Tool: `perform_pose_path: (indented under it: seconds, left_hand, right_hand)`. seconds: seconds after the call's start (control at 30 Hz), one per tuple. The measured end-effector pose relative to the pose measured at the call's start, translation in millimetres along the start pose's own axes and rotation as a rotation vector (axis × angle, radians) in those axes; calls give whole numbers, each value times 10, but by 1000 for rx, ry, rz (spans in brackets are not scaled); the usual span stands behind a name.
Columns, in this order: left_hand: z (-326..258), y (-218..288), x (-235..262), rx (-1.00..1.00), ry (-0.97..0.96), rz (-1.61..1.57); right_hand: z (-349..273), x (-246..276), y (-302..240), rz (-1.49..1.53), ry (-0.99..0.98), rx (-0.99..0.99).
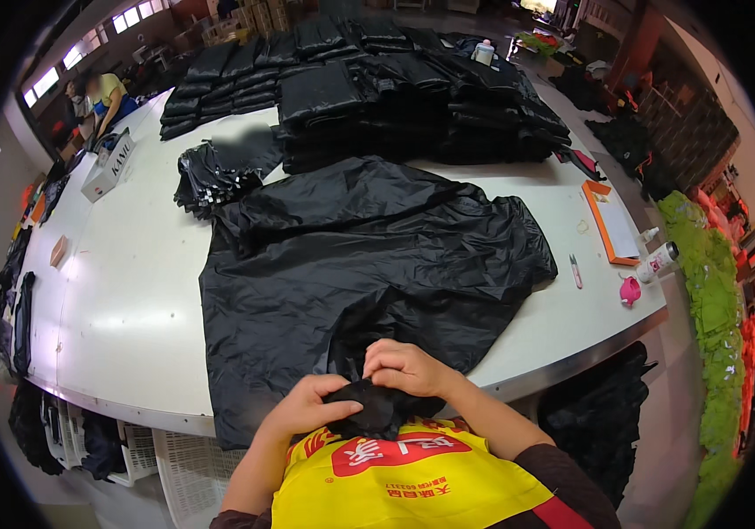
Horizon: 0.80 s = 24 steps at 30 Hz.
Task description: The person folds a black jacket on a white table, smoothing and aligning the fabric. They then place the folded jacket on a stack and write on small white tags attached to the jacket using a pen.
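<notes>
1. Basically, the white table (122, 291) fills most of the view; its metal-edged near side curves past the person's chest.
2. Black jacket (368, 264) lies spread flat on the table mid-view, sleeves out to both sides, glossy fabric wrinkled. Its near hem hangs over the table edge and bunches up at the person's chest.
3. Stacks of folded black garments (412, 97) cover the far end of the table, several rows deep, just behind the jacket.
4. Green fabric heap (712, 309) runs along the floor at right, well apart from the table.
5. Smaller pile of black pieces (210, 176) sits at the jacket's far left corner, touching it.
6. Another person in a yellow top (106, 93) works at the far left corner of the table, beside a white box (108, 166).
7. Orange-rimmed tray (611, 222) lies on the table right of the jacket; near it a white bottle (659, 260), a pink object (629, 291) and a small pen-like tool (576, 271).
8. Left hand (307, 407): fingers curled shut, gripping the bunched black fabric at the jacket hem, at the table edge.
9. Right hand (404, 368): fingers bent down, pinching the same bunch from above, touching the left hand's fingertips.
10. Nothing sits between the hands and the jacket; the yellow apron (412, 480) is directly below them.
11. Room: workshop, windows high at far left, boxes against the back wall.
</notes>
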<state>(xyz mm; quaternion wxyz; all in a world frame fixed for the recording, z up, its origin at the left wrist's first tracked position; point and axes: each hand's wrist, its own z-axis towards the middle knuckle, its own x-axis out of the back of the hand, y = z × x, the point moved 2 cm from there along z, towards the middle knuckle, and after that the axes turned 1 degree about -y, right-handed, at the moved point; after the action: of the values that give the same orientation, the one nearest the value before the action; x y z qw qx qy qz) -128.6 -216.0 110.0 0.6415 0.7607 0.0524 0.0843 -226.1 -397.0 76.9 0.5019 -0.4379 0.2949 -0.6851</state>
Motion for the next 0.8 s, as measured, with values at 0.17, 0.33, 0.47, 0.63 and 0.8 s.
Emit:
perform_pose_path:
  seconds: [0.17,0.33,0.47,0.63,0.8]
  left_hand:
    - [25,-32,77,-85,306,471]
    - [-129,-190,42,59,204,225]
    - [-57,-607,51,-169,644,456]
    - [121,-947,403,-230,1218,-192]
    - [201,-683,-161,38,519,204]
  right_hand:
    - [81,-118,-191,176,-750,-548]
    - [73,-286,73,-154,3,-354]
    - [28,-743,88,-228,167,-273]
    - [135,-974,241,-272,71,-72]
    - [302,-121,701,-228,678,-312]
